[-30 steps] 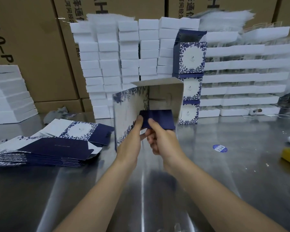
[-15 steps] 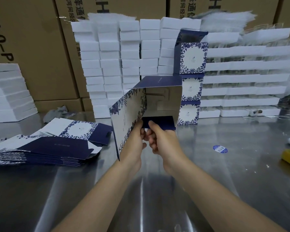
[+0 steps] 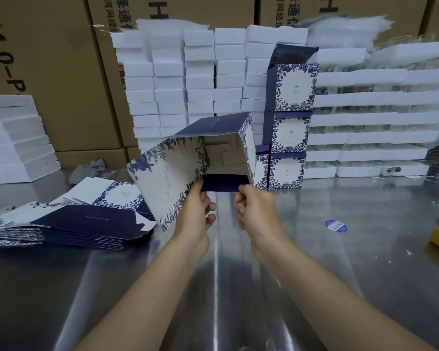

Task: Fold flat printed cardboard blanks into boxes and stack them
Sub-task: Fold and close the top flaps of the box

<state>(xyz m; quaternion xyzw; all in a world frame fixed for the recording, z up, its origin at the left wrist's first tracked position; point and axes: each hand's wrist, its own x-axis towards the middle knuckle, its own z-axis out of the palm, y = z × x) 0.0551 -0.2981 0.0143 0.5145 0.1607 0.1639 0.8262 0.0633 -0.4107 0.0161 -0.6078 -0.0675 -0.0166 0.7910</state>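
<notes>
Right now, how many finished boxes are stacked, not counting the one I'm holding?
4. Three in a column: bottom box, middle box, top box with its lid up. A fourth box sits left of the bottom one, partly behind the held box; more may be hidden.

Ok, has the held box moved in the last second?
Yes. The box has tipped and swung left: its top right corner, earlier in front of the stacked boxes, now sits left of them.
</notes>
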